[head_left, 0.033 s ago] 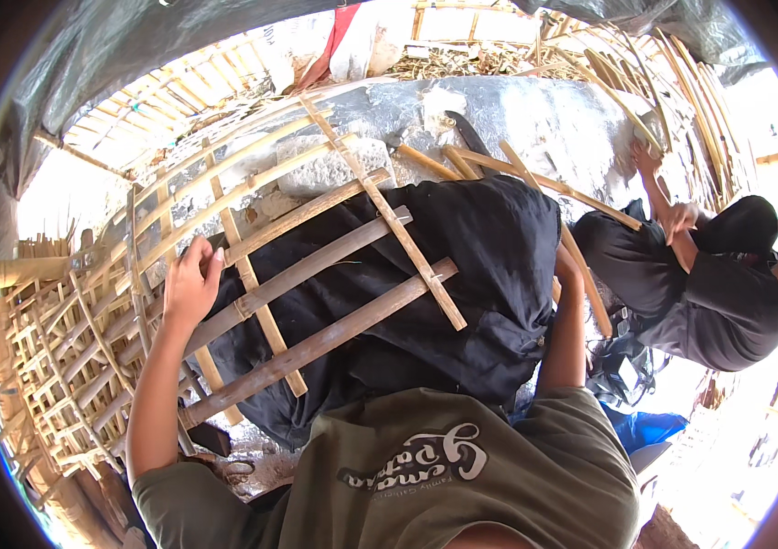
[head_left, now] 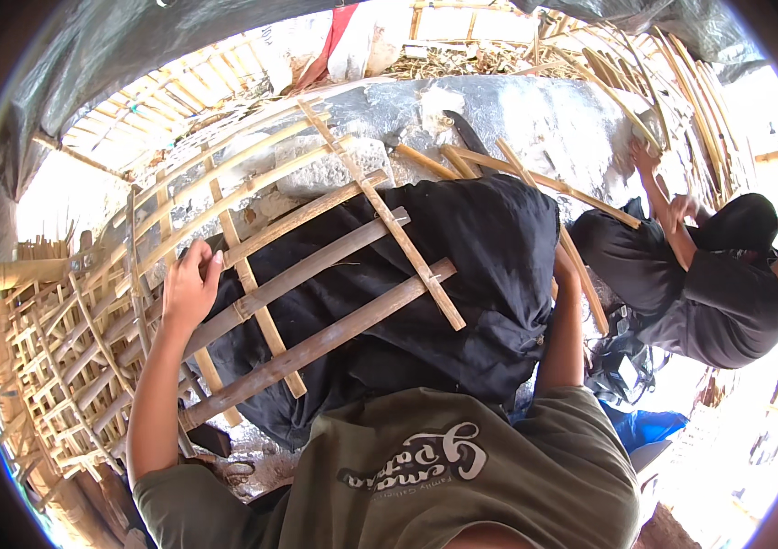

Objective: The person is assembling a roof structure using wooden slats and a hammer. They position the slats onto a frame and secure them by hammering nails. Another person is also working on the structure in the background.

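Our left hand (head_left: 189, 291) reaches up with the arm nearly straight, fingers curled over a slat of the bamboo frame (head_left: 316, 274). Our right arm stretches up along the frame's right edge, its hand hidden from us.

A grey tarpaulin (head_left: 133, 46) roofs the place, with hard daylight around its edges. A pale rock (head_left: 535, 119) sits ahead (chalky and rough), bamboo lattices (head_left: 50, 366) stacked left, loose strips (head_left: 673, 82) right.
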Motion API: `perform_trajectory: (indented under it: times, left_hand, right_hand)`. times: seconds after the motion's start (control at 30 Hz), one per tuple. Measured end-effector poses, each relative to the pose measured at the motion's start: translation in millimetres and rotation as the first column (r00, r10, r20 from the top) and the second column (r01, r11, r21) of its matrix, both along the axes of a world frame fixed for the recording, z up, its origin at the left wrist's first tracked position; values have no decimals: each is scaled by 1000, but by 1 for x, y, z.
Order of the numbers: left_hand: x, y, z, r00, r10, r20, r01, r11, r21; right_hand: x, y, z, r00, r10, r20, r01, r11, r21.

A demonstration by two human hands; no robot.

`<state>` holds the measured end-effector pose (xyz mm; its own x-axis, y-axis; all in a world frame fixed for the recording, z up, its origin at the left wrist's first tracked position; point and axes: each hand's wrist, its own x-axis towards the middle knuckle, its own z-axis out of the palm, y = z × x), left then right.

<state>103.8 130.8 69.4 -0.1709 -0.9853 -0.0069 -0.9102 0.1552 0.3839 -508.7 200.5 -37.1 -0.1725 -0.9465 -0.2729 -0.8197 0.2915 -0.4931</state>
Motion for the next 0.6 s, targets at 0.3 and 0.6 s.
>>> perform_trajectory:
  times: [0.3,0.6]
  left_hand:
    - [-4,-1,-5,995,-43,95,58,984,-166]
    - [-6,-7,-14,995,-88,55,97,976,-194]
  right_hand:
    - [-2,14,-16,999,7,34,-7,1000,12]
    - [-56,8,-96,875,-301,-380,43,829,-557]
